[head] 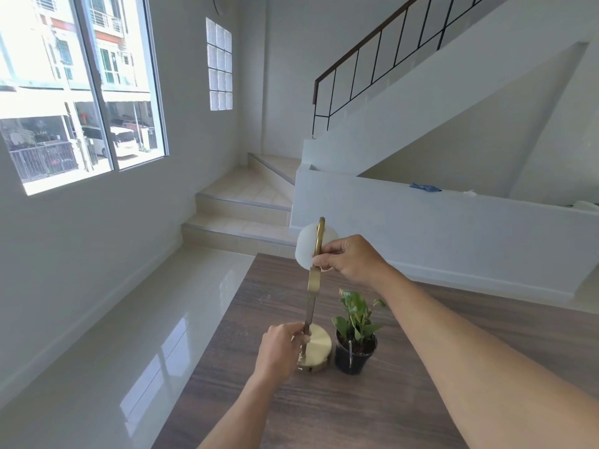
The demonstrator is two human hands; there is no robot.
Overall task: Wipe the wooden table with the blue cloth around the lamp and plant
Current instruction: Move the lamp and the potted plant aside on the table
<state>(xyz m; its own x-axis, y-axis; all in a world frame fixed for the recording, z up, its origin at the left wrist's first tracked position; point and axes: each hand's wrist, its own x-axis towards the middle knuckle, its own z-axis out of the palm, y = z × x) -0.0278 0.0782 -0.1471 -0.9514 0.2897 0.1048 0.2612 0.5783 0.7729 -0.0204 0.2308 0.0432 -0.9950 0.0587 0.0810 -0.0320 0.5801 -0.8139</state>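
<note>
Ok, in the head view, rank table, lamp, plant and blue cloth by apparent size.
Wooden table
lamp
plant
blue cloth; it lies far off on the ledge, so distance may shrink it.

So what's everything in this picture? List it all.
dark brown wooden table: one, brown, foreground
brass lamp with a white globe shade: one, gold and white, over the table, left of the plant
green leafy plant in a black pot: one, green and black, on the table
blue cloth: one, blue, atop the low white wall, far right
sliding glass window: one, grey-framed, left wall
glass-block panel: one, clear, back wall
black stair railing: one, black, upper right
beige tiled steps: several, beige, past the table
left hand: one, grips the lamp's stem near its base
right hand: one, pinches the lamp's arm by the shade
</note>
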